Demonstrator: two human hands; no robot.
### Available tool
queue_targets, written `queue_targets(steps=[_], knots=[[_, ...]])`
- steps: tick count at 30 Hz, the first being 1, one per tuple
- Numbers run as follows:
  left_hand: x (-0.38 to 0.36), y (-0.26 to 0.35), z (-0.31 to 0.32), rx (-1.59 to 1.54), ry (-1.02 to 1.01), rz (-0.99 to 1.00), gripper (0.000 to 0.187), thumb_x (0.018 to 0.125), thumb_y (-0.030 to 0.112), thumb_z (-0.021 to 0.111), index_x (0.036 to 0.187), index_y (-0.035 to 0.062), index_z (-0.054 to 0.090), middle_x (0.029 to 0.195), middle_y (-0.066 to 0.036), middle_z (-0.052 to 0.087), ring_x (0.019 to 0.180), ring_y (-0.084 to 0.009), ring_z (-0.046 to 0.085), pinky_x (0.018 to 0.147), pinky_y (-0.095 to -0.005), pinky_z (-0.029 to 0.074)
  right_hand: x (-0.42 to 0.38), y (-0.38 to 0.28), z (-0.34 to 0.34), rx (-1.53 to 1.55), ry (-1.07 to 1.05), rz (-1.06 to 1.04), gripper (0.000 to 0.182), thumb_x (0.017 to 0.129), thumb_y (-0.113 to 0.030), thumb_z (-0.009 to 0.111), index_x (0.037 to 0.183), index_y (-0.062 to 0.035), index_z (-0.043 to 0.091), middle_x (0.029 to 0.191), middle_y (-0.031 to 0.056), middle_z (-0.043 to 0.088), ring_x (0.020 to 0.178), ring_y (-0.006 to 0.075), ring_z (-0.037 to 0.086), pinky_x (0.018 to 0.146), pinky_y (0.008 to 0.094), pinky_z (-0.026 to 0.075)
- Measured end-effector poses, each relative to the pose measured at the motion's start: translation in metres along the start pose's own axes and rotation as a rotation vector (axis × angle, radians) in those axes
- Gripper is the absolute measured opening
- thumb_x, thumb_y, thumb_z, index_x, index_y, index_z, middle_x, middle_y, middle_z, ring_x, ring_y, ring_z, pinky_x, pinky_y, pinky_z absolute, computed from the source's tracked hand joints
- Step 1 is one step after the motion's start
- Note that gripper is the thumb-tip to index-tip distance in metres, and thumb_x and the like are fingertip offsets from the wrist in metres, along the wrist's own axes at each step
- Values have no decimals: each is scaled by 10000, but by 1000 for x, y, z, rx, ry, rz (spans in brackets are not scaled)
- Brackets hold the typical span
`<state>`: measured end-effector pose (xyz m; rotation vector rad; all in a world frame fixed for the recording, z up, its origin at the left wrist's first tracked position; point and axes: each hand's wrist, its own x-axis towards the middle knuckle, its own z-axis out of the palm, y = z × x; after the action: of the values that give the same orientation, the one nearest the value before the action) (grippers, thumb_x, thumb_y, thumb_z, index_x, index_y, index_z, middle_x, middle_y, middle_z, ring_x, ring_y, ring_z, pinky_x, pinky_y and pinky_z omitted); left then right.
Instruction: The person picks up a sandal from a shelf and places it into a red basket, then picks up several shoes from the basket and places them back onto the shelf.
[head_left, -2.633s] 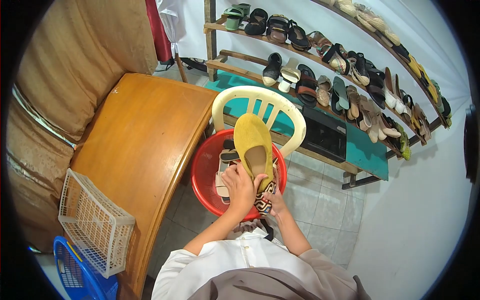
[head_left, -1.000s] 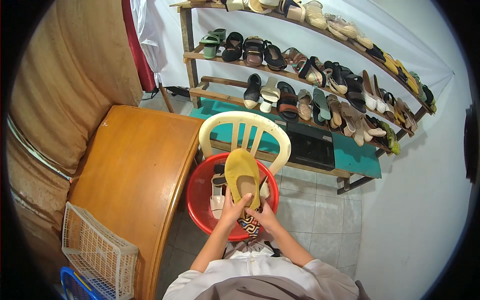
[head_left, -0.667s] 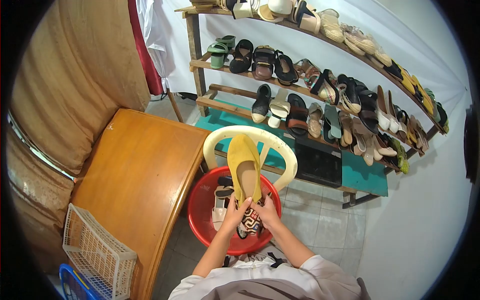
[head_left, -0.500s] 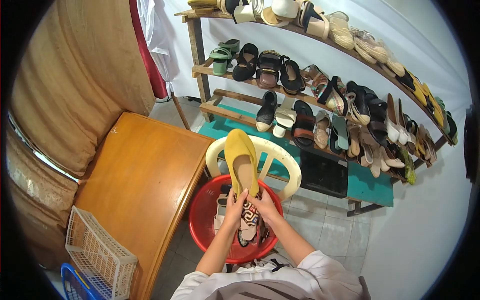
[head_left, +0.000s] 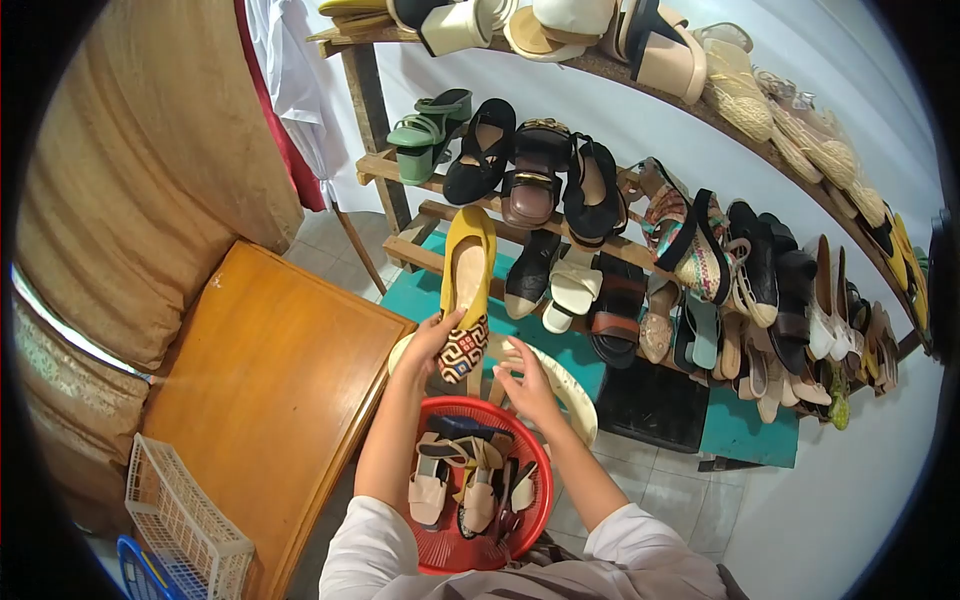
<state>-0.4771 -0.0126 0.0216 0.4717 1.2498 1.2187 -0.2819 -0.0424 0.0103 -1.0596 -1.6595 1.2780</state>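
My left hand (head_left: 430, 340) grips a yellow flat shoe (head_left: 468, 275) by its side, with the patterned toe pointing down toward me and the heel end raised at the lower racks. To the right of the toe, my right hand (head_left: 527, 385) has its fingers apart and holds nothing. Below both hands is a red plastic basket (head_left: 545, 490). Inside it lie beige sandals (head_left: 429, 490), a dark blue shoe (head_left: 462, 428) and other footwear that is partly overlapped.
A wooden rack (head_left: 372, 120) carries several rows of shoes across the front and right. Behind the basket stands a cream plastic chair (head_left: 572, 395). At left are a wooden table (head_left: 290, 370) and a white plastic basket (head_left: 185, 520), with a blue basket (head_left: 140, 570) below.
The yellow shoe has moved forward and slightly left, toward the rack. My right hand has let go of it and moved apart, while my left hand keeps hold. The view has shifted closer to the rack.
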Motion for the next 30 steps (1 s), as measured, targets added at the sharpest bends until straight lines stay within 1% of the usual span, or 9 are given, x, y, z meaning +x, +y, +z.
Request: queue_targets(steps=[3,5,6,9,12,16,19,25,30], knots=[[23,20,1,63,-69,-56,473,813,304,605,1108,-25,438,859,-120,612,658,-176,625,544,-308,538,4,1,-13,60,-44,29,529,821,-171,578,1278,-64,334,1080,118,483,930,181,541,688,267,455],[29,31,10,92,25,-24,460,823,323,589,1114,-6,451,887,-104,610,706,-155,624,557,-281,540,5,-3,-22,90,-69,47,507,824,-151,571,1268,-62,343,1073,108,483,914,164,542,684,258,449],[37,36,8,65,-24,-5,454,833,313,577,1134,1,441,905,-109,609,714,-153,623,562,-283,537,6,1,-25,123,-71,49,470,827,-128,560,1249,-64,363,1035,85,497,894,134,538,680,243,437],[53,49,3,13,-138,76,396,861,280,541,1143,18,450,926,-102,610,724,-140,617,587,-261,523,8,9,-31,198,-100,102,463,823,-109,563,1243,-91,368,1005,44,508,885,113,517,715,246,411],[75,55,9,-26,-185,104,399,864,273,539,1157,21,440,927,-102,609,728,-138,615,597,-262,522,8,13,-36,221,-79,118,442,819,-72,555,1223,-81,376,962,35,523,858,92,513,714,226,401],[115,54,22,47,-196,86,387,862,253,545,1149,18,434,932,-101,607,762,-145,620,634,-286,535,8,18,-44,211,-89,146,429,813,-49,546,1208,-63,379,913,54,537,838,103,531,737,222,400],[146,43,31,42,-285,187,387,864,255,545,1144,12,432,929,-95,605,755,-143,614,617,-289,527,5,31,-47,255,-71,133,409,825,-103,551,1202,-75,396,913,44,554,827,120,529,724,269,421],[180,38,48,138,-155,170,428,869,277,534,1175,3,411,935,-111,603,731,-156,614,603,-296,521,-1,33,-56,294,-56,163,378,830,-57,534,1182,-44,395,891,49,557,818,97,532,742,241,423],[203,30,36,170,-124,142,546,867,320,526,1260,-5,329,950,-127,599,723,-164,617,598,-292,520,-2,30,-59,288,-62,167,333,831,-59,534,1146,-37,428,872,42,562,808,89,535,729,225,427]])
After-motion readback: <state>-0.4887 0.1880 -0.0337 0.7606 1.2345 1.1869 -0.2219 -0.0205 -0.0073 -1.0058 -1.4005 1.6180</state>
